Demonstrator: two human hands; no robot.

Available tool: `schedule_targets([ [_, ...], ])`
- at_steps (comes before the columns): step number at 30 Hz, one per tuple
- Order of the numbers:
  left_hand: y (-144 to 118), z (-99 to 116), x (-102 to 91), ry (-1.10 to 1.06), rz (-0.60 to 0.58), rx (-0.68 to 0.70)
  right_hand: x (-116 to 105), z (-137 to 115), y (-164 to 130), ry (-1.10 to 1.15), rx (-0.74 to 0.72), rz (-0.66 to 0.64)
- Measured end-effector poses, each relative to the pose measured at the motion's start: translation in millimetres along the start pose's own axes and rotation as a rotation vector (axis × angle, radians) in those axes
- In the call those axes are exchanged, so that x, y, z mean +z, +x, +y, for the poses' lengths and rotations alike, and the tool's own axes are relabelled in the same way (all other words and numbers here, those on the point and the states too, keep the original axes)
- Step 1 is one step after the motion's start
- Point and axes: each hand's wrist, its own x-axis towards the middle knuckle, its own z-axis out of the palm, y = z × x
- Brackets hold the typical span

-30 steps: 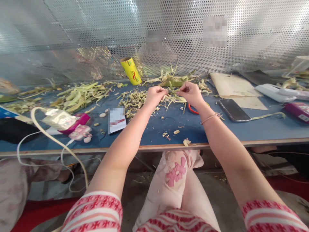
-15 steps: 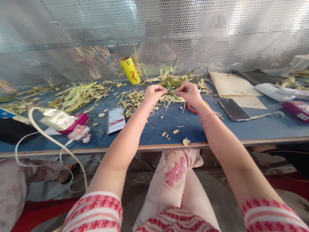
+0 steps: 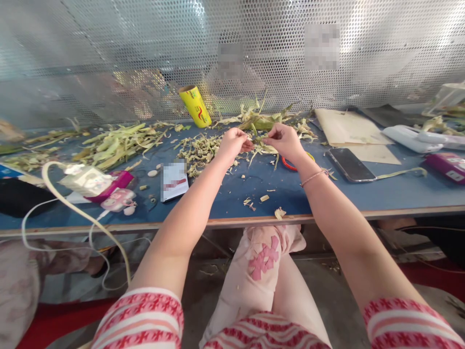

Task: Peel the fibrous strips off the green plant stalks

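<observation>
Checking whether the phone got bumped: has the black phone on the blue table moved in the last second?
No. The black phone lies in the same spot beside the brown paper, right of the right hand.

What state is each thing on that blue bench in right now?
Left hand: grip pinched on thin green plant strip.
Right hand: pinching the same strip.
Yellow cardboard roll: tilted, leaning.
Black smartphone: flat, screen dark.
Pale green husk pile: scattered loose.

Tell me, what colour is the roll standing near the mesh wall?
Yellow, with a red mark: the roll shows best in the head view.
</observation>
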Motion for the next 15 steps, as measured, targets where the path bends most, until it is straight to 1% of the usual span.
schedule_targets([
  [3,-0.3,-1.6,1.9,0.013,0.01,-0.017,0.0,0.6,0.2,-0.003,-0.003,-0.003],
  [5,-2.0,-3.1,3.3,0.038,0.01,0.029,-0.1,1.0,0.4,-0.013,-0.007,-0.001],
  [8,-7.4,-3.9,4.3,0.145,0.023,0.174,-0.5,2.4,0.7,-0.012,-0.022,-0.003],
  [11,-14.6,-0.6,3.8,0.309,0.059,0.319,-0.7,3.8,1.0,-0.007,-0.024,-0.009],
  [15,-21.4,7.5,1.1,0.516,0.141,0.445,-0.5,3.3,1.2,-0.011,-0.014,-0.008],
])
